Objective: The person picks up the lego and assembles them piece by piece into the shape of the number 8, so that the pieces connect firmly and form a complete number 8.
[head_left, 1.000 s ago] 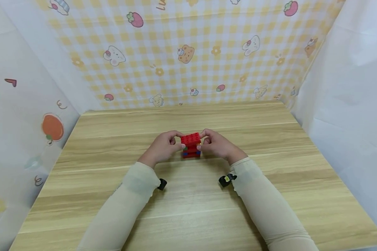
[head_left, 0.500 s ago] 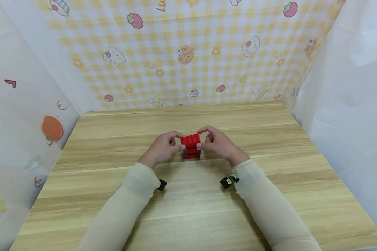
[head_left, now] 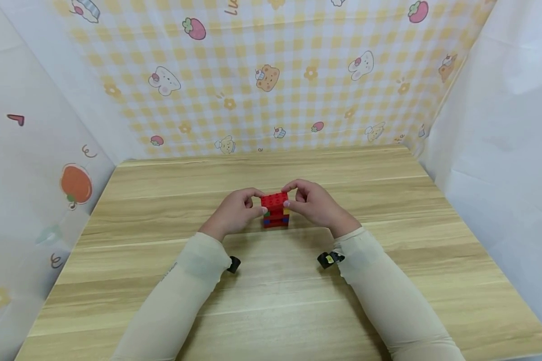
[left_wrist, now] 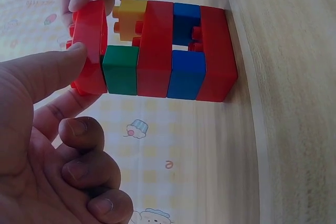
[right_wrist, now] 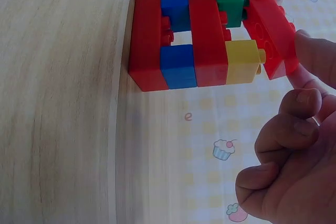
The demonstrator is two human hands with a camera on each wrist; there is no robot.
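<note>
A small tower of toy building bricks stands upright on the wooden table (head_left: pixel 275 301). At its top, a red brick (right_wrist: pixel 270 30) sits tilted: its end by the green brick (left_wrist: pixel 122 70) is low, and its other end stands off the studs of the yellow brick (right_wrist: pixel 242 62). My left hand (head_left: pixel 235 213) pinches the green-side end of this red brick between thumb and index finger. Thumb and index finger of my right hand (head_left: pixel 316 205) pinch the opposite end. Below are a red middle brick (left_wrist: pixel 155 51), two blue bricks (left_wrist: pixel 186 75) and a red bottom brick (left_wrist: pixel 216 56).
A yellow checked cloth (head_left: pixel 253 45) with cartoon prints hangs behind the table's far edge. White sheets (head_left: pixel 501 125) hang at both sides. Each wrist bears a small black camera (head_left: pixel 329 259).
My right hand has risen slightly, its index finger shifting to the back corner of the top red brick. More of the yellow brick shows now. The left hand has stayed nearly still.
</note>
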